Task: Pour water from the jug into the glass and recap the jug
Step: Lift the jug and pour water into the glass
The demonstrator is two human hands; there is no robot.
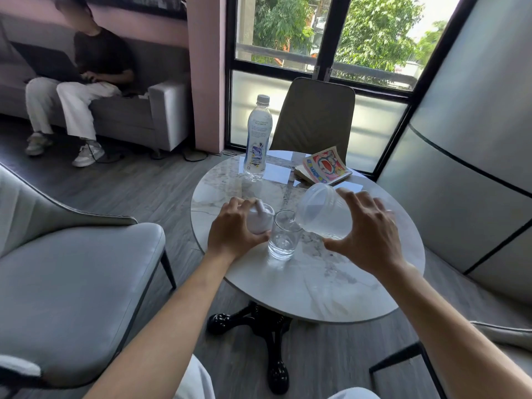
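Observation:
A translucent plastic jug (322, 211) is tipped to the left, its mouth over the rim of a clear glass (283, 237). My right hand (365, 231) grips the jug from the right side. The glass stands upright on the round marble table (331, 283) with a little water at its bottom. My left hand (233, 228) holds the jug's white cap (260, 217) just left of the glass, close above the tabletop. The cap has a small upright spout or tab on top.
A capped plastic water bottle (256, 139) stands at the table's far side, with a comic book (324, 165) and white papers (276, 171) near it. A grey armchair (72, 269) is at left, an olive chair (313, 116) behind the table. A person sits on a sofa (144, 110) far left.

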